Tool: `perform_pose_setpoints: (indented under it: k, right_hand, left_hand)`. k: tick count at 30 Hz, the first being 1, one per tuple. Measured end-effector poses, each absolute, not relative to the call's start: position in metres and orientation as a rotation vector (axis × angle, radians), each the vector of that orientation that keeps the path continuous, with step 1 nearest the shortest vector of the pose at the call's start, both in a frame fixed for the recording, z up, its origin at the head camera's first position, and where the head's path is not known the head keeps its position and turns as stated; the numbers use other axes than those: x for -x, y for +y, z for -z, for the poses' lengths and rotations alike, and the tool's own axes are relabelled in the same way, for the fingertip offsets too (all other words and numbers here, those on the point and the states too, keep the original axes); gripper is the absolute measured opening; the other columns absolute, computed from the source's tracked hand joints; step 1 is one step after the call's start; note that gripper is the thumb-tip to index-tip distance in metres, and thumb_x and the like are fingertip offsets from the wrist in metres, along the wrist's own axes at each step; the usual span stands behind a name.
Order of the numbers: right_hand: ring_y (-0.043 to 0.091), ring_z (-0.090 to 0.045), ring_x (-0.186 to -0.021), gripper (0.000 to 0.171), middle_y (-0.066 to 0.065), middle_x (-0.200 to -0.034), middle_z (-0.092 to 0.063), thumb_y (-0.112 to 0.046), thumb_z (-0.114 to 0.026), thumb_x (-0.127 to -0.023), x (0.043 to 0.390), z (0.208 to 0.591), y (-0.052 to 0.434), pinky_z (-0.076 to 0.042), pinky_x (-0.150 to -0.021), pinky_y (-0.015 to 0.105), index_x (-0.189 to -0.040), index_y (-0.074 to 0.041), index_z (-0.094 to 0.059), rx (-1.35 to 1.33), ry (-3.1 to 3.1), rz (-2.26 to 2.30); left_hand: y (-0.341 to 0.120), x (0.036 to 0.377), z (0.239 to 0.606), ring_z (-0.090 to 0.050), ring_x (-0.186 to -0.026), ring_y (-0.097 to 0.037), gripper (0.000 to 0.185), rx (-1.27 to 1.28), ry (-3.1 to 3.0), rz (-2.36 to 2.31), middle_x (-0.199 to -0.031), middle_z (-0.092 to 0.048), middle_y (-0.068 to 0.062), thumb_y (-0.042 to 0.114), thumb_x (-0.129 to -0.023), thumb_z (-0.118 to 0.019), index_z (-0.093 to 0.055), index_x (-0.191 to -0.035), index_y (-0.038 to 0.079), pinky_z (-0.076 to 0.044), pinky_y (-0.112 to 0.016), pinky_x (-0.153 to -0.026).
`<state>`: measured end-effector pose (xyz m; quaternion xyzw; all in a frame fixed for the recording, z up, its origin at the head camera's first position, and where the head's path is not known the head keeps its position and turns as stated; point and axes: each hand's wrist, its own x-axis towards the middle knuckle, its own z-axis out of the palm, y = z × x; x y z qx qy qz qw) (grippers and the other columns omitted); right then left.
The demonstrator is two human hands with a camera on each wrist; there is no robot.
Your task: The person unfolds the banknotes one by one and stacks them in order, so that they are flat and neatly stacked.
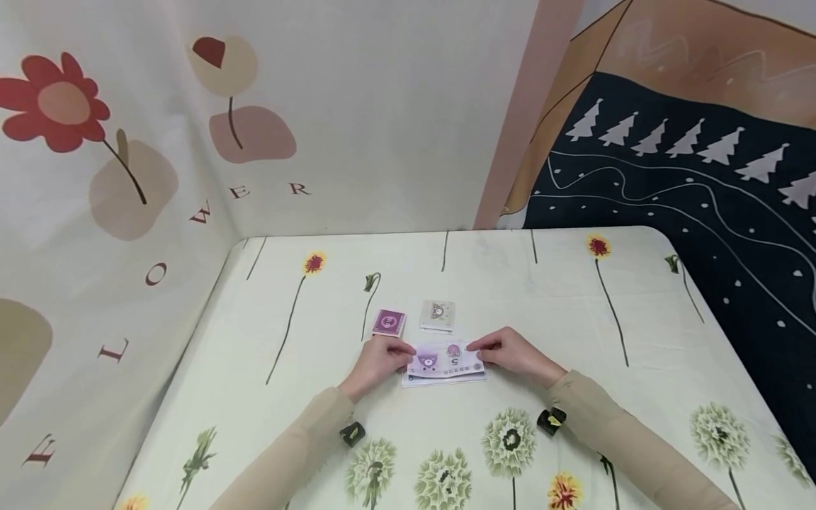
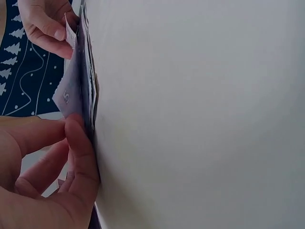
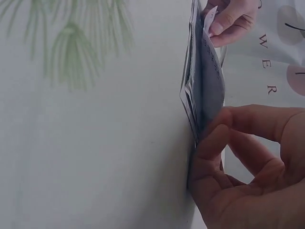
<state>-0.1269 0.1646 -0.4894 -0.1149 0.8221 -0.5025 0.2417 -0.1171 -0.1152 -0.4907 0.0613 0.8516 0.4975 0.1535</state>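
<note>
A purple toy banknote (image 1: 441, 361) with a cartoon bear and a 5 lies between my hands, its near edge lifted over a thin stack of notes (image 1: 446, 381). My left hand (image 1: 377, 365) pinches one end of the note between thumb and forefinger; the right hand (image 1: 515, 354) pinches the opposite end. Seen from the left wrist, the top note (image 2: 71, 90) bows away from the layered notes (image 2: 90, 81) beneath. The right wrist view also shows this curved note (image 3: 212, 81) parting from the stack (image 3: 189, 95), with both hands at its ends.
Just beyond the hands, a small purple pile of cards (image 1: 389, 322) sits beside a pale pile with a bear picture (image 1: 438, 315). A flower-printed cloth (image 1: 529, 304) covers the table. Printed curtains (image 1: 382, 120) hang behind it and on the left.
</note>
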Motion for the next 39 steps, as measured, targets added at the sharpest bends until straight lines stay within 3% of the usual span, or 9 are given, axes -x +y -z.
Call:
perform_pose_setpoints:
  k: [10,16,25,39]
  right_hand:
    - [0.014,-0.055,-0.075,0.023,0.014,-0.103,-0.069,-0.003,-0.063,-0.088,0.127,0.487,0.166,-0.046,-0.061,0.022,-0.108,0.005,-0.071,0.356,2.243,1.334]
    - [0.013,-0.057,-0.078,0.025,0.012,-0.102,-0.068,-0.006,-0.064,-0.088,0.129,0.484,0.165,-0.048,-0.067,0.025,-0.11,0.005,-0.07,0.351,2.225,1.309]
    - [0.018,-0.055,-0.071,0.02,0.005,-0.092,-0.063,-0.01,-0.064,-0.091,0.144,0.477,0.158,-0.048,-0.059,0.027,-0.108,-0.002,-0.071,0.375,2.331,1.368]
    - [0.02,-0.059,-0.09,0.024,0.006,-0.103,-0.066,-0.013,-0.064,-0.092,0.173,0.479,0.141,-0.05,-0.072,0.03,-0.114,-0.004,-0.069,0.258,2.295,1.386]
  left_hand:
    - [-0.112,0.119,0.484,-0.057,-0.065,-0.01,0.01,-0.22,2.536,-1.285,-0.074,-0.067,-0.002,-0.003,-0.079,-0.071,-0.074,-0.088,0.0,-0.05,-0.025,-0.06]
    - [-0.111,0.121,0.479,-0.057,-0.069,-0.011,0.01,-0.299,2.552,-1.19,-0.079,-0.066,-0.003,0.002,-0.082,-0.069,-0.073,-0.09,0.001,-0.05,-0.024,-0.062]
    - [-0.101,0.124,0.458,-0.051,-0.058,-0.011,0.012,-0.427,2.59,-1.007,-0.069,-0.058,0.002,0.006,-0.089,-0.063,-0.071,-0.096,0.001,-0.043,-0.024,-0.049]
    - [-0.099,0.146,0.447,-0.06,-0.062,-0.012,0.011,-0.35,2.598,-1.16,-0.076,-0.066,-0.003,0.006,-0.089,-0.063,-0.071,-0.095,0.0,-0.05,-0.024,-0.054]
